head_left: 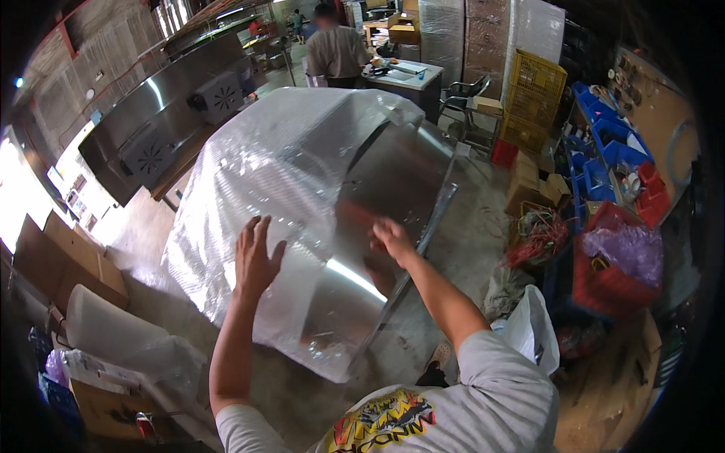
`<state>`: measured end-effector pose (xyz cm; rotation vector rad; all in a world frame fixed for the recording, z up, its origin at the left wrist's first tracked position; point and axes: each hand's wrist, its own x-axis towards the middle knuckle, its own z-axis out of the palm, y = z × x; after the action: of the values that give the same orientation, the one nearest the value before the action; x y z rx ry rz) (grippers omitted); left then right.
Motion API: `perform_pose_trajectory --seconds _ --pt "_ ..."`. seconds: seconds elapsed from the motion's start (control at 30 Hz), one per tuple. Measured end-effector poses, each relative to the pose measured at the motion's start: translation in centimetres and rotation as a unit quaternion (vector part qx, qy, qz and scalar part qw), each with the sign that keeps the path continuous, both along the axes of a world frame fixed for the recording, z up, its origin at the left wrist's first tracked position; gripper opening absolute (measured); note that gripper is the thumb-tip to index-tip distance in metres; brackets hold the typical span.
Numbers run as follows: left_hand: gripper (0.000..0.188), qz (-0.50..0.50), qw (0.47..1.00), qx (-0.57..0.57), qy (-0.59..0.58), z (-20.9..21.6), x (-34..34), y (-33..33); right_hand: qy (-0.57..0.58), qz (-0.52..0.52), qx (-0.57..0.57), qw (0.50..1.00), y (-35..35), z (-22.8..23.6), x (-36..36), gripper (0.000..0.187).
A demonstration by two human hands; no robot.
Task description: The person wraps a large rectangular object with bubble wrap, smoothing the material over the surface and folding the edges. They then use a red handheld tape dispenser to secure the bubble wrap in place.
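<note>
A large, boxy sheet-metal piece (400,166) with a shiny surface lies in front of me. Clear bubble wrap (264,158) drapes over its left and far parts, leaving a dark reflective strip on the right bare. Above the wrap, my left hand (257,258) has its fingers up and thumb apart, holding nothing. My right hand (393,241) is over the bare metal near its right edge, fingers curled in and slightly blurred. Whatever may be between those fingers is hidden. A reflection of the right hand shows in the metal.
A long steel hood (170,113) with fans stands at the far left. Cardboard (72,257) and a bubble-wrap roll (113,325) are at left. Blue bins (604,128), yellow crates (535,94) and a red container (615,264) line the right. A person (334,49) stands near a desk (408,75).
</note>
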<state>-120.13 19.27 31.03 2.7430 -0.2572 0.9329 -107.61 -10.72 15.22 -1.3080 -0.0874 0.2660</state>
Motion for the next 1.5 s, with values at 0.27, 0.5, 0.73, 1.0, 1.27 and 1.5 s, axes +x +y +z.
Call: perform_pose_trajectory --seconds 0.27,0.5,0.73,1.0,1.27,1.5 --pt "0.058 -0.095 0.989 -0.038 0.104 -5.2 9.8 -22.4 0.248 -0.100 -0.055 0.962 -28.2 -12.2 -8.2 0.027" --pt "0.062 -0.017 0.771 -0.576 0.270 -11.3 22.1 -27.4 0.312 -0.163 -0.002 0.936 -38.7 -14.7 -5.0 0.028" --pt "0.065 -0.126 0.481 -0.854 0.150 -5.9 40.3 -28.1 0.233 -0.054 -0.027 0.970 -39.5 -14.2 12.0 0.029" --pt "0.027 0.038 0.486 -0.871 -0.057 -10.6 49.2 -26.3 0.236 0.032 -0.097 0.966 -42.8 -12.9 31.8 0.034" --pt "0.047 0.060 0.455 -0.882 -0.109 -13.5 53.6 -36.4 0.159 0.010 -0.041 0.986 -44.6 -9.7 56.0 0.028" --pt "0.042 0.164 0.531 -0.791 -0.255 -13.1 63.0 -37.2 0.207 0.180 -0.084 0.958 -38.8 -15.8 80.1 0.052"
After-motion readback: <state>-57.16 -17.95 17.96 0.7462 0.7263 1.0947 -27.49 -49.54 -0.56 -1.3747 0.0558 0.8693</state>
